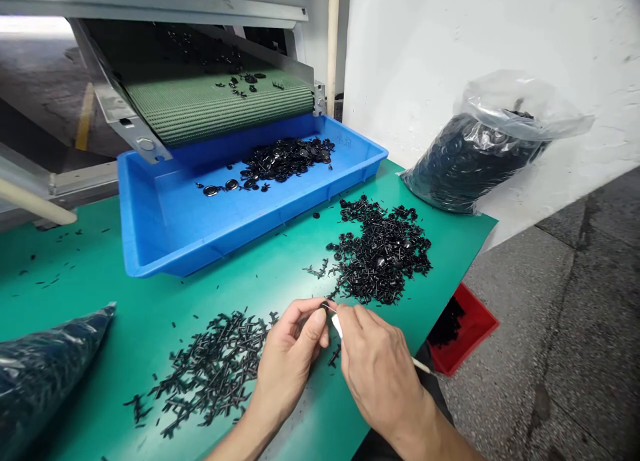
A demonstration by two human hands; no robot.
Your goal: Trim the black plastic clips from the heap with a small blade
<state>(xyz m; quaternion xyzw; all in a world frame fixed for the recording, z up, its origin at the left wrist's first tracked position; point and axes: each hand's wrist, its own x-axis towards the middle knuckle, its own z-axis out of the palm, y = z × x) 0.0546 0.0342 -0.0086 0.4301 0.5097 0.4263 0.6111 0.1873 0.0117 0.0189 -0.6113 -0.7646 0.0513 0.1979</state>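
Pinched between the thumb and fingers of my left hand [295, 348] is a small round black plastic part [326, 305]. My right hand [377, 358] grips a slim tool whose thin metal tip [329, 308] meets that part; something white [337, 326] shows under the fingers. A pale stick end [423, 366] sticks out beyond the right hand, and I cannot tell if it belongs to the tool. Just past both hands lies a heap of black plastic parts [383, 254]. Left of my left hand spreads a pile of black branched sprue pieces [215, 361].
A blue tray [200, 248] holding black parts stands under a green conveyor belt [220, 108]. Filled clear plastic bags stand at the right [475, 154] and lie at the left [50, 374]. A red bin [465, 334] sits below the green tabletop's [280, 261] right edge.
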